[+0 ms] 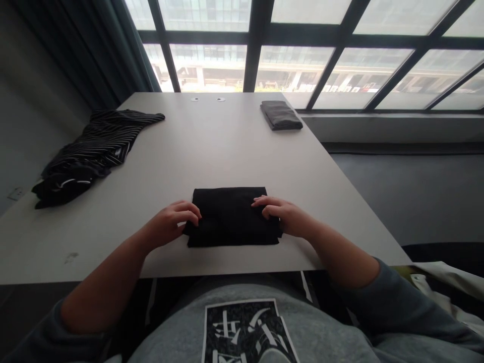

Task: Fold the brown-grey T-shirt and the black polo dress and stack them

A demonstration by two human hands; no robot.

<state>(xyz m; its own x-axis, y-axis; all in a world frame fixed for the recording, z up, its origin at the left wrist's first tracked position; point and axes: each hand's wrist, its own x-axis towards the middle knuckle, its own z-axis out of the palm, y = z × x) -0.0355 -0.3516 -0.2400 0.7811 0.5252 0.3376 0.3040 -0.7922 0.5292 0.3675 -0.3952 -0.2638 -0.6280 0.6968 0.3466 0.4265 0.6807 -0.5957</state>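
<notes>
A black cloth (230,219), folded into a flat rectangle, lies near the front edge of the table. My left hand (174,220) grips its left side, with curled fingers on top and the thumb low at the edge. At the opposite side, my right hand (285,214) holds the right edge, its fingers bent over the top. Parts of both thumbs are hidden. Whether the cloth is a garment, I cannot tell.
Black striped clothing (102,143) lies loosely heaped on the left of the white table (212,146). A folded grey cloth (281,116) rests at the far right corner. Windows (295,65) stand behind the table, with a dark curtain (102,50) at left.
</notes>
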